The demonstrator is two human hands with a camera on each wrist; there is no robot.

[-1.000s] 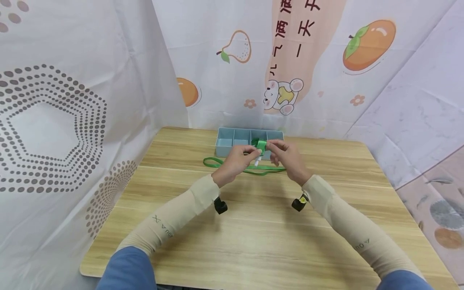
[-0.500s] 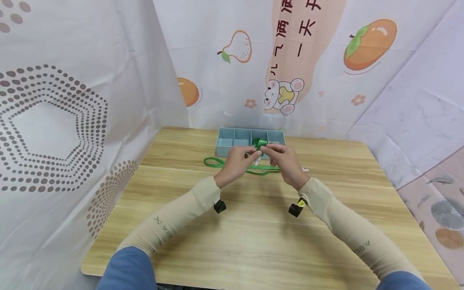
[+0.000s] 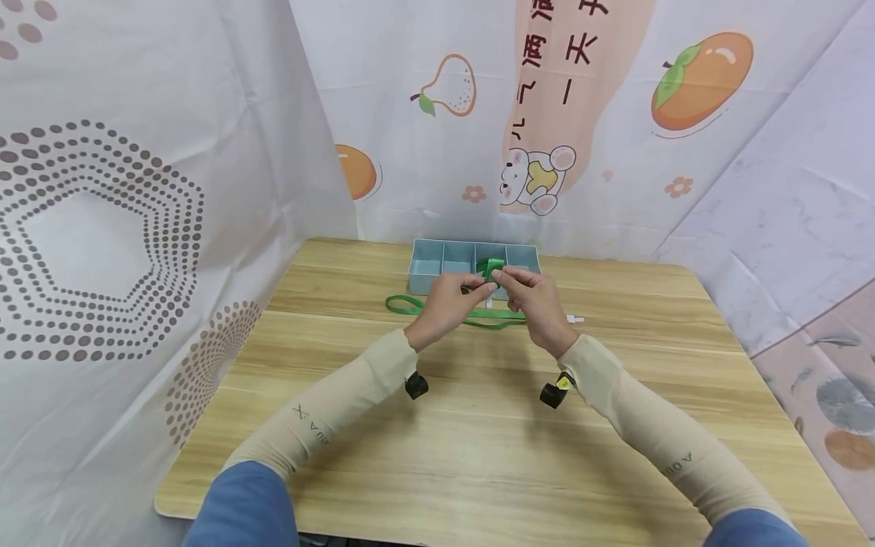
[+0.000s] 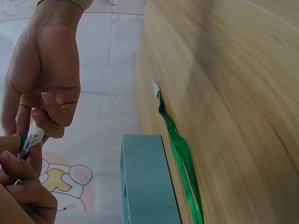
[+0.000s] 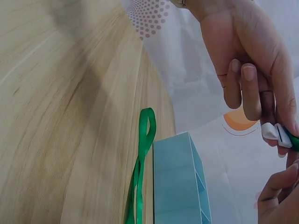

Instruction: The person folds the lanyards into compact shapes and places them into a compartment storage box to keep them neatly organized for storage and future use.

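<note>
A green lanyard (image 3: 492,265), folded into a small bundle, is up between both hands in front of the box. My left hand (image 3: 447,302) pinches its lower left side between thumb and fingers. From the other side my right hand (image 3: 538,304) pinches it, the two thumbs close together. A white plastic clip (image 5: 276,135) hangs from the bundle and shows under the fingertips in both wrist views. On the table below lies a second green lanyard (image 4: 182,151), stretched out sideways, with a white end fitting (image 3: 576,319) at its right. The hands partly cover both lanyards.
A blue-grey box (image 3: 425,283) with several compartments stands at the back of the wooden table (image 3: 465,441), right behind the hands. Printed curtains (image 3: 403,205) hang behind and beside the table. A small black wrist camera (image 3: 415,386) hangs under the left wrist.
The right hand has come slightly left and down, and its fingertips now meet the left hand's at the green bundle. The white fitting on the table has come into sight beside the right wrist.
</note>
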